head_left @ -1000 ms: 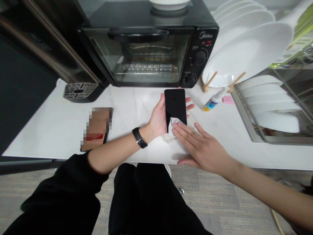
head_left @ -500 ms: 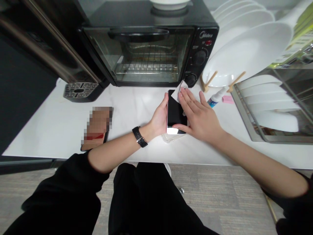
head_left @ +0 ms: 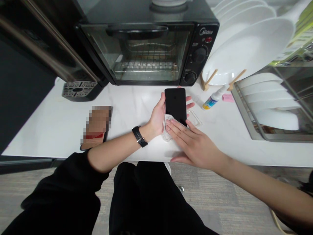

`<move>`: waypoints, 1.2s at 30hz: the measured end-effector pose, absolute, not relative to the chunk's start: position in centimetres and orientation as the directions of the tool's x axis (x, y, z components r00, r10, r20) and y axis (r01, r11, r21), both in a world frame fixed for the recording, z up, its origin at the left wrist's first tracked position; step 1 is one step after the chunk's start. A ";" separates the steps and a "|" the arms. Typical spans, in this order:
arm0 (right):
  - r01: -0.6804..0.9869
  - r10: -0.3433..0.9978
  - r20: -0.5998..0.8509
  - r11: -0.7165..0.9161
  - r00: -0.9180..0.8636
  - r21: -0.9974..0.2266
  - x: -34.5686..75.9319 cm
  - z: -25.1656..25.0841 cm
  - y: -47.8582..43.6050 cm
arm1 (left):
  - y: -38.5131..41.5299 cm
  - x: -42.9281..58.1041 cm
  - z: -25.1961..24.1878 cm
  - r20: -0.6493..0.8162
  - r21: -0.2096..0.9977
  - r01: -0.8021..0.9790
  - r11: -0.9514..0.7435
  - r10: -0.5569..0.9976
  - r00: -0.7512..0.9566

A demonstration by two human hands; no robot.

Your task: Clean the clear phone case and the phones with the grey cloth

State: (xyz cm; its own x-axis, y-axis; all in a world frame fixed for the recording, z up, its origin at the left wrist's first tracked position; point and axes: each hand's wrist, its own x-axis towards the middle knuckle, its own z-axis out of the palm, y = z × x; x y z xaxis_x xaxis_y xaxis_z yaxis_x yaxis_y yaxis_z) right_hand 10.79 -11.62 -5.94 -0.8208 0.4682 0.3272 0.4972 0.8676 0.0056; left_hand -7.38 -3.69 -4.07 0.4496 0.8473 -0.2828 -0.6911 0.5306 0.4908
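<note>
A smartphone (head_left: 175,102) with a dark screen rests in my left hand (head_left: 157,114), whose fingers wrap behind it and show at its right edge. My right hand (head_left: 195,145) presses a light cleaning cloth (head_left: 167,134) with its fingertips on the phone's lower left corner; its thumb is stretched apart below. A clear phone case (head_left: 195,119) lies on the counter, partly hidden behind the phone and my right hand. Right of the phone stands a small spray bottle (head_left: 212,99) with a blue and yellow label.
A black toaster oven (head_left: 146,55) stands behind my hands. Another phone (head_left: 96,127), its screen blurred out, lies left on the white counter (head_left: 132,101). Plates (head_left: 249,52) in a rack, a pink item (head_left: 228,98) and a tray of bowls (head_left: 271,101) are to the right.
My right hand has slid the cloth from the phone's upper right down to its lower left corner. More of the screen and the spray bottle now show.
</note>
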 end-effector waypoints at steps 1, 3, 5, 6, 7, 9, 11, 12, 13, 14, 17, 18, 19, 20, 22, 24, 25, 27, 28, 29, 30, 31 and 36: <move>0.498 0.471 0.315 0.867 -0.824 0.006 11.2 -5.9 -12.1 | -3.7 -7.3 -3.9 -0.282 0.491 -0.690 0.533 0.846 0.453; 0.515 0.487 0.306 0.857 -0.818 0.010 12.1 -5.8 -12.6 | -3.8 -7.2 -3.8 -0.274 0.480 -0.692 0.539 0.842 0.465; 0.547 0.513 0.312 0.836 -0.800 0.028 12.7 -5.7 -12.5 | -3.7 -7.2 -3.9 -0.265 0.460 -0.699 0.548 0.836 0.481; 0.567 0.528 0.317 0.823 -0.788 0.040 13.0 -5.6 -12.2 | -3.6 -7.2 -4.0 -0.266 0.444 -0.700 0.560 0.828 0.494; 0.587 0.543 0.326 0.808 -0.774 0.049 13.2 -5.5 -11.8 | -3.6 -7.2 -4.1 -0.269 0.424 -0.700 0.575 0.818 0.509; 0.622 0.570 0.348 0.782 -0.745 0.051 13.3 -5.3 -10.5 | -3.5 -7.2 -4.2 -0.279 0.385 -0.702 0.599 0.801 0.530; 0.644 0.590 0.369 0.765 -0.719 0.032 13.3 -5.1 -9.0 | -3.4 -7.2 -4.2 -0.289 0.375 -0.710 0.597 0.802 0.522; 0.649 0.595 0.377 0.761 -0.709 0.020 13.2 -5.0 -8.2 | -3.3 -7.1 -4.2 -0.295 0.379 -0.715 0.587 0.809 0.508; 0.652 0.599 0.383 0.759 -0.703 0.008 13.1 -4.9 -7.4 | -3.3 -7.1 -4.2 -0.302 0.384 -0.719 0.579 0.815 0.495; 0.654 0.604 0.387 0.756 -0.697 -0.003 12.9 -4.8 -6.6 | -3.3 -7.1 -4.2 -0.312 0.390 -0.718 0.577 0.816 0.486; 0.656 0.611 0.400 0.754 -0.683 -0.033 12.1 -4.5 -4.7 | -3.2 -7.0 -4.1 -0.354 0.407 -0.701 0.586 0.808 0.471; 0.655 0.614 0.400 0.755 -0.680 -0.045 11.7 -4.4 -4.3 | -3.2 -6.9 -4.1 -0.368 0.411 -0.696 0.590 0.805 0.465; 0.652 0.618 0.396 0.755 -0.679 -0.059 11.4 -4.3 -3.9 | -3.2 -6.8 -4.0 -0.374 0.413 -0.696 0.587 0.806 0.458; 0.647 0.619 0.392 0.759 -0.681 -0.075 11.1 -4.2 -3.7 | -3.3 -6.8 -4.0 -0.373 0.412 -0.702 0.581 0.811 0.451; 0.625 0.611 0.381 0.774 -0.695 -0.102 10.4 -4.2 -3.7 | -3.3 -6.7 -4.0 -0.364 0.404 -0.715 0.571 0.817 0.446; 0.593 0.587 0.380 0.797 -0.714 -0.116 9.7 -4.4 -4.4 | -3.4 -6.7 -4.1 -0.340 0.390 -0.727 0.566 0.822 0.457; 0.578 0.573 0.387 0.808 -0.722 -0.118 9.5 -4.6 -4.9 | -3.4 -6.8 -4.2 -0.331 0.380 -0.721 0.579 0.813 0.479; 0.555 0.547 0.402 0.825 -0.734 -0.109 9.2 -5.1 -6.4 | -3.4 -7.1 -4.3 -0.328 0.357 -0.682 0.638 0.769 0.548; 0.548 0.536 0.407 0.831 -0.740 -0.099 9.1 -5.4 -7.3 | -3.4 -7.2 -4.3 -0.331 0.351 -0.662 0.662 0.750 0.573; 0.541 0.525 0.404 0.837 -0.749 -0.084 9.2 -5.6 -8.2 | -3.4 -7.3 -4.3 -0.336 0.355 -0.652 0.669 0.743 0.579; 0.537 0.517 0.393 0.841 -0.761 -0.066 9.3 -5.8 -9.0 | -3.4 -7.4 -4.2 -0.337 0.371 -0.655 0.658 0.753 0.565; 0.532 0.507 0.377 0.846 -0.775 -0.043 9.6 -5.9 -9.9 | -3.4 -7.4 -4.1 -0.331 0.396 -0.667 0.631 0.776 0.537; 0.515 0.478 0.302 0.855 -0.825 0.056 11.7 -5.7 -12.4 | -3.6 -7.2 -3.8 -0.282 0.463 -0.698 0.546 0.838 0.468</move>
